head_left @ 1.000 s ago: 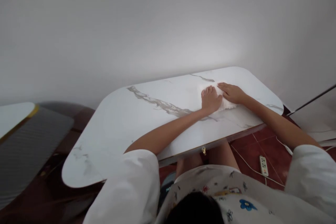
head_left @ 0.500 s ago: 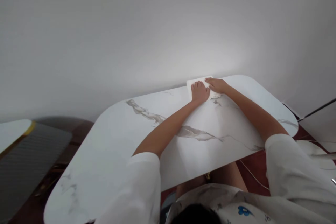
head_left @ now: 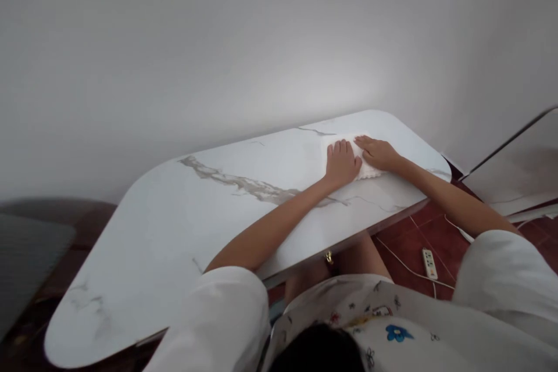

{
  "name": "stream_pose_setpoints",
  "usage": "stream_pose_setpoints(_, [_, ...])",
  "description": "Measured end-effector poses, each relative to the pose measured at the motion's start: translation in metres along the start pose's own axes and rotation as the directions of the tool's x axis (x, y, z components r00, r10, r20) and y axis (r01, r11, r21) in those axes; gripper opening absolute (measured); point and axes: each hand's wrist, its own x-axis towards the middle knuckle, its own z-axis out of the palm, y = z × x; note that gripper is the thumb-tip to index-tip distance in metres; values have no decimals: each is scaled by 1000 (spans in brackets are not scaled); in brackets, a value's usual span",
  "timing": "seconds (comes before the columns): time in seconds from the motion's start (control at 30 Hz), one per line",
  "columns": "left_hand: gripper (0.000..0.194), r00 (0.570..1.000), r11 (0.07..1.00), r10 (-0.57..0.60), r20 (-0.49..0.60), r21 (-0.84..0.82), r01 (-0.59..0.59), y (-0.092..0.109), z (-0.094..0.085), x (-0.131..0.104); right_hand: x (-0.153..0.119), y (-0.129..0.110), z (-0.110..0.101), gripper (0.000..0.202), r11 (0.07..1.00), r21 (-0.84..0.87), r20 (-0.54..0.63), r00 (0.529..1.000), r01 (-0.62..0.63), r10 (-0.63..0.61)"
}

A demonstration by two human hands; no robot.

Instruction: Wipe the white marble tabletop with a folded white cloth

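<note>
A white cloth (head_left: 369,172) with a scalloped edge lies flat on the white marble-patterned table (head_left: 174,226), toward its right end. My left hand (head_left: 342,164) rests palm down on the cloth's left part, fingers stretched out. Beside it, my right hand (head_left: 378,154) presses on the cloth's right part with its fingers extended to the left. Both hands are open and flat rather than wrapped round the cloth, and they hide much of it.
A pale wall (head_left: 218,58) stands along the table's far edge. On the red tiled floor at right lies a white power strip (head_left: 429,264) with its cord. A small gold-coloured knob (head_left: 328,256) shows under the near edge. A dark grey ribbed surface (head_left: 30,261) is at left.
Both hands and the cloth have moved from the far edge by the wall toward me and rightward along the table. The view has shifted too, bringing the power strip into sight.
</note>
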Motion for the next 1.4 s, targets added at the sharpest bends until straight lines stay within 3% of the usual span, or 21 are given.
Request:
stream_pose_setpoints(0.17, [55,998,996,47,43,-77,-44,12,-17,-62,-63,-48,-7,54,999,32,-51,998,-37,39])
stream_pose_setpoints(0.27, [54,995,990,34,93,-137,-21,25,-25,-86,-95,-58,-7,54,994,103,-86,995,-41,50])
stream_pose_setpoints(0.4, [56,993,984,2,120,-178,19,57,-28,-91,-123,-34,-8,54,981,190,-107,993,-25,46])
stream_pose_setpoints(0.57, [57,996,977,33,83,-211,-15,93,-16,-64,-130,17,-12,54,970,241,-103,992,-43,70])
stream_pose_setpoints(0.67, [54,999,975,17,41,-222,-7,98,-6,-42,-110,32,-14,53,979,183,-62,993,-86,99])
stream_pose_setpoints(0.8, [47,999,970,-50,-17,-239,45,84,6,-7,-56,36,-14,48,992,22,6,992,-124,124])
stream_pose_setpoints(1.03, [36,982,967,-175,-77,-199,157,21,22,57,47,39,0,44,991,-7,4,991,-131,131])
stream_pose_setpoints(1.23, [36,988,984,-128,-84,-133,117,-44,30,100,112,46,22,48,985,149,-49,994,-85,93])
stream_pose_setpoints(1.3, [35,989,992,-99,-108,-92,89,-53,33,114,126,54,26,49,979,182,-53,993,-90,101])
stream_pose_setpoints(1.4, [36,990,998,-66,-129,-33,62,-51,37,131,135,72,30,50,977,190,-38,994,-96,105])
